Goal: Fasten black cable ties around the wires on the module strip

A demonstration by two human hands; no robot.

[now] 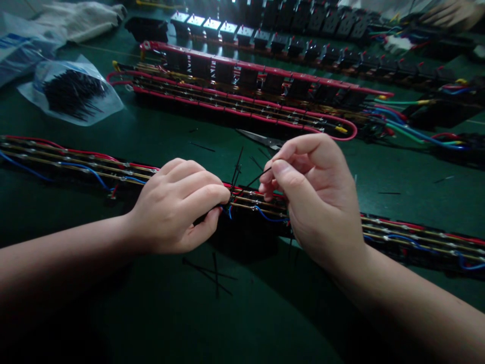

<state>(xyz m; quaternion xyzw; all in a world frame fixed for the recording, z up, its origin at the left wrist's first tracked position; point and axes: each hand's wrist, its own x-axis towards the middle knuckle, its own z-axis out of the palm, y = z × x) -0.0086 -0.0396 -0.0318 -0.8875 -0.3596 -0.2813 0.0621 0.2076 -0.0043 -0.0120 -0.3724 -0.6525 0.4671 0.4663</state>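
A long socket strip (417,236) runs across the table, with its brass bars and red and blue wires facing up. My left hand (182,207) is closed at the strip's middle, fingers bent over it and thumb on the near side. Several black cable ties (237,169) stick up at its fingertips; their lower ends are hidden. On the right, my right hand (314,187) pinches the end of one thin black cable tie (257,178) between thumb and index finger. That tie slants down left toward the strip beside my left fingertips.
Scissors (257,138) lie behind my right hand. Loose ties (210,273) lie on the green table (151,313) in front. A plastic bag of ties (76,91) sits at the left. Red-wired strips (242,98) and socket rows (278,40) stand behind; another person's hand (450,12) shows far right.
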